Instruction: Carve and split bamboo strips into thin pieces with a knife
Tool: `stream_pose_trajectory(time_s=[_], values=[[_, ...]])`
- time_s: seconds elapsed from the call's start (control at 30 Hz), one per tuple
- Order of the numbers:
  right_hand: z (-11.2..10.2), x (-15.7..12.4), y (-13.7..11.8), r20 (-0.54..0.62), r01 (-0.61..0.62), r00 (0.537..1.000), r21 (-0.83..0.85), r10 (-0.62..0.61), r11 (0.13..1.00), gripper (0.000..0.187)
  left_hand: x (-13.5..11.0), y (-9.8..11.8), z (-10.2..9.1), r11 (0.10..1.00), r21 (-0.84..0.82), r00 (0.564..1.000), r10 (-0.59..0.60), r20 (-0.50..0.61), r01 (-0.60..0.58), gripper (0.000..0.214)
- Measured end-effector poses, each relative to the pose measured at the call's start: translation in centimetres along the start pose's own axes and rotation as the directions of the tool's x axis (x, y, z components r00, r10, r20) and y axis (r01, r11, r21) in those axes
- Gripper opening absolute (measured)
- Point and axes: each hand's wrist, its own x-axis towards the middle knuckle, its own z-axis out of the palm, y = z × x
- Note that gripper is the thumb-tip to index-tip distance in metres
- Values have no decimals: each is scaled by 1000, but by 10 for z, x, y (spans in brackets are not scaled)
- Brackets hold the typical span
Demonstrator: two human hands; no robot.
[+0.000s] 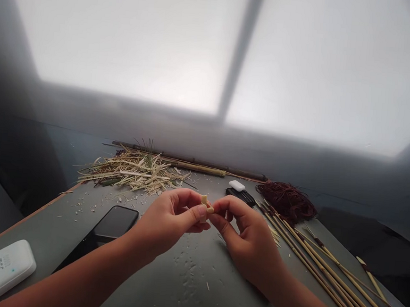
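Near the middle of the view, my left hand (171, 215) pinches a short, pale strip (204, 200) between thumb and fingers. The strip looks like bamboo or dried leaf, and one end stands upright above the thumb. My right hand (250, 237) meets it from the other side, with thumb and forefinger closed on a bent part of the same strip. Both sets of fingertips almost touch, and they hide much of the strip. The hands are raised above the grey table (195, 275).
Pale shavings (143, 170) are heaped at the back left, before dark bamboo poles (197, 163). A phone (116, 222) and a white power bank (4, 270) lie left. Right are thin bamboo sticks (327, 265), dark red cord (288, 200) and a white case (237, 185).
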Motion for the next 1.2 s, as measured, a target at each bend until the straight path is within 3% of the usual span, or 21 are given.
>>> stream_pose_trajectory(time_s=[0.17, 0.37, 0.43, 0.5, 0.57, 0.73, 0.83, 0.9, 0.97, 1.03, 1.2], values=[[3, -2, 3, 35, 152, 988, -103, -149, 983, 15, 0, 0, -5, 987, 160, 999, -18, -36, 23, 26], [7, -5, 4, 56, 142, 989, -106, -137, 984, 14, 9, 3, -12, 995, -8, 985, -103, -136, 103, 27], [9, -8, 3, 71, 156, 986, -73, -151, 985, 15, 15, 10, -25, 994, -100, 962, -72, -264, 47, 26], [11, -10, 2, 73, 157, 985, -27, -155, 987, 15, 20, 19, -40, 979, -185, 906, 4, -423, -90, 22], [12, -11, 3, 47, 131, 990, 16, -131, 991, 12, 23, 24, -50, 972, -171, 883, 66, -464, -163, 17], [13, -6, 11, -30, -35, 999, 226, 42, 973, 6, 21, 6, -36, 990, -138, 951, -16, -307, -28, 17], [13, -2, 16, -40, -69, 995, 358, 89, 931, 9, 18, -11, -21, 980, -144, 981, -151, -118, 134, 20], [13, -1, 18, -46, -45, 997, 398, 69, 916, 8, 15, -17, -15, 953, -159, 966, -255, 44, 258, 30], [13, -1, 20, -69, 16, 998, 381, 11, 924, 4, 12, -18, -12, 902, -209, 922, -344, 180, 377, 37], [12, -2, 21, -90, 125, 990, 277, -104, 953, 4, 11, -17, -11, 860, -262, 893, -383, 236, 438, 39], [10, -2, 25, -14, 431, 902, -12, -432, 902, 16, 12, -13, -14, 912, -228, 937, -311, 159, 341, 30]])
